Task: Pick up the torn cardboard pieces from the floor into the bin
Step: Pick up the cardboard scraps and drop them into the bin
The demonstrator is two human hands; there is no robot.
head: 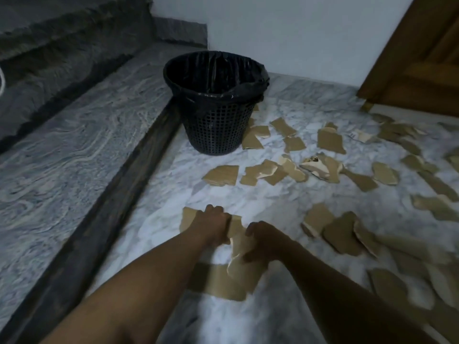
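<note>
Several torn brown cardboard pieces (330, 141) lie scattered over the white marble floor (280, 197), mostly to the right. A black mesh bin (216, 127) lined with a black bag stands upright at the far middle, beside the step. My left hand (214, 225) presses down on a flat cardboard piece (188, 217) in the near middle, fingers curled over its edge. Just right of it, my right hand (262, 240) is closed on a bent cardboard piece (242, 263) lifted off the floor. Another flat piece (218, 281) lies under my forearms.
A grey marble step (82, 150) with a dark riser runs along the left. A brown wooden door (419, 53) stands at the far right against a white wall. The nearest loose pieces to the bin lie at its right foot.
</note>
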